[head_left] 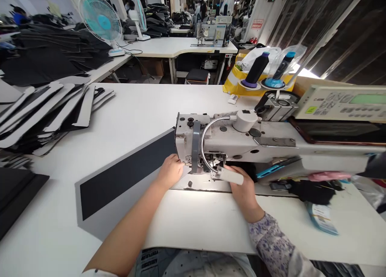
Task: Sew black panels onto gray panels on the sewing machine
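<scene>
A sewing machine [208, 140] stands across the white table. From its left side a long grey piece with a black strip [126, 172] slants down to the left. My left hand [172, 170] is closed at the piece's right end, beside the needle area, its fingertips pressed together on the material. My right hand [243, 188] is right of the needle area, behind the small lamp head [230, 175], partly under the machine arm. Its fingers are bent together near dark material; what they hold is hidden by the lamp and the machine.
Stacked grey and black pieces [57, 112] lie at the left, above a dark folded stack [18, 196]. Thread cones [256, 70] and a control panel [343, 102] are at the right. A blue packet [322, 218] lies near the right edge. A fan [101, 21] stands behind.
</scene>
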Demonstrator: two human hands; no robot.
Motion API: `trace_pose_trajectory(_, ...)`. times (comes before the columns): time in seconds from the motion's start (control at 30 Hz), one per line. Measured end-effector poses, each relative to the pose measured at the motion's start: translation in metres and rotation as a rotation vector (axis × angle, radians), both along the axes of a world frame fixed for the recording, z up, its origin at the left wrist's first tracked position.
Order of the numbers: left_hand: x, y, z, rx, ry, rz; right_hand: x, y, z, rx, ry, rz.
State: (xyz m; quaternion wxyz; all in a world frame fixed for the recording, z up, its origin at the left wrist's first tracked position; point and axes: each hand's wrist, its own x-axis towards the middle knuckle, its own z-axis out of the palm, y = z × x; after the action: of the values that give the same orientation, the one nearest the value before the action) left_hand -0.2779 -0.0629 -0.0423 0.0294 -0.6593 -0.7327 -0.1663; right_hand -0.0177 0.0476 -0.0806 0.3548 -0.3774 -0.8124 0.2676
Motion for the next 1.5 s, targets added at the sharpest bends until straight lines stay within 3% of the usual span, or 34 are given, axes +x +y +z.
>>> trace_pose_trajectory(0.1, 0.000, 0.001, -0.003, -0.007, 0.003, 0.036, -0.014, -0.015, -0.001, -0.186, 0.040, 0.017)
trace_pose_trajectory(0.17, 0.001, 0.001, -0.004, -0.006, 0.006, 0.051, -0.020, -0.018, -0.001, -0.196, 0.016, 0.000)
trace_pose_trajectory(0.27, 0.002, 0.000, -0.005, -0.009, 0.024, 0.057, -0.015, -0.014, 0.002, -0.002, -0.038, -0.038)
trace_pose_trajectory(0.37, 0.002, 0.000, -0.006, -0.009, 0.049, 0.049, 0.001, -0.013, 0.007, 0.165, -0.109, 0.035)
trace_pose_trajectory(0.53, 0.002, -0.001, -0.008, 0.023, 0.064, 0.037, 0.016, -0.028, 0.012, 0.243, -0.268, 0.290)
trace_pose_trajectory(0.63, 0.004, 0.000, -0.005, 0.010, 0.081, 0.057, 0.014, -0.032, 0.014, 0.257, -0.308, 0.348)
trace_pose_trajectory(0.87, 0.019, -0.017, 0.000, -0.002, 0.166, 0.308, 0.010, -0.028, 0.018, 0.233, -0.263, 0.333)
trace_pose_trajectory(1.13, 0.051, -0.060, 0.012, -0.115, 0.197, 0.114, 0.013, -0.030, 0.015, 0.254, -0.203, 0.263)
trace_pose_trajectory(1.33, 0.080, -0.067, 0.005, -0.074, 0.178, 0.239, 0.013, -0.030, 0.016, 0.251, -0.187, 0.248)
trace_pose_trajectory(1.5, 0.075, -0.062, 0.003, -0.056, 0.152, 0.250, 0.011, -0.030, 0.016, 0.249, -0.177, 0.242)
